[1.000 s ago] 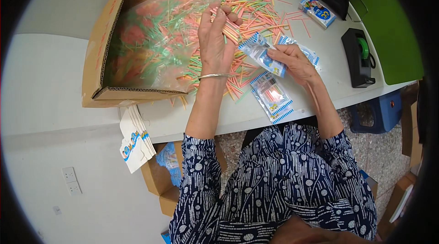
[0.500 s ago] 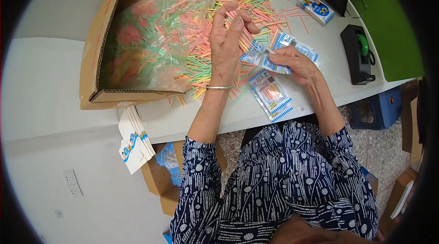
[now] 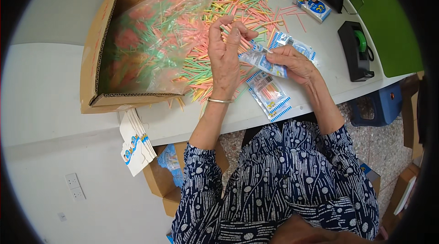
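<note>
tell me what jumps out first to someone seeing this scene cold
The heap of thin pink, green, orange and yellow sticks spilling across the white table from a clear plastic bag inside an open cardboard box at the left. In the middle, the left hand is raised over the heap pinching a few sticks, while the right hand holds a small blue-edged packet. A filled packet lies near the table's front edge.

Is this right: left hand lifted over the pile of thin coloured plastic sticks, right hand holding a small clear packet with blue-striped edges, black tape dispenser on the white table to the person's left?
Not quite. The head view shows the black tape dispenser on the person's right. The rest holds: left hand raised over the pile of thin coloured plastic sticks, right hand holding the small clear packet with blue-striped edges, white table.
</note>
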Motion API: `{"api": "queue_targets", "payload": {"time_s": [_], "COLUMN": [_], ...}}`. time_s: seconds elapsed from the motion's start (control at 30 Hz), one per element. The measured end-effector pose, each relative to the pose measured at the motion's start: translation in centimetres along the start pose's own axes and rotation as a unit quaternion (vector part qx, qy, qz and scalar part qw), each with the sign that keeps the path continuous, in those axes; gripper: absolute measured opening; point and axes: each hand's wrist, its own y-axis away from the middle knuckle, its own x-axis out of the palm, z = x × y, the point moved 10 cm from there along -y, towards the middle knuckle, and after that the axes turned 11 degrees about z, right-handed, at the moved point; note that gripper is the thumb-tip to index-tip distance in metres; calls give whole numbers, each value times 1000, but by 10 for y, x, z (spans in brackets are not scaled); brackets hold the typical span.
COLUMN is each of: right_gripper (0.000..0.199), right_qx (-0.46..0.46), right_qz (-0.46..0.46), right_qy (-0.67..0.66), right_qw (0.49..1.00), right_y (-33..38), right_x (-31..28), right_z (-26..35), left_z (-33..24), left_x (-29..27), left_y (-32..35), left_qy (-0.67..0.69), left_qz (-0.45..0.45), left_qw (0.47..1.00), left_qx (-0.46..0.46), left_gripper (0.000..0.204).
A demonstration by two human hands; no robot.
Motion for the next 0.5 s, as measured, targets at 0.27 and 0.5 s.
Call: {"api": "queue_targets", "payload": {"time_s": [0.27,0.5], "right_gripper": [28,29], "right_qx": [2,-9], "right_qz": [6,7], "right_qy": [33,25], "right_qw": [999,1000], "right_y": [0,-1], "right_x": [7,5], "right_z": [1,-1], "left_z": [-6,-11], "left_x": [-2,1], "left_y": [10,19], "left_qy": [-58,-103], "left_qz": [-24,-37], "left_qw": [998,993], "left_qx": [27,52], "left_gripper": [28,27]}}
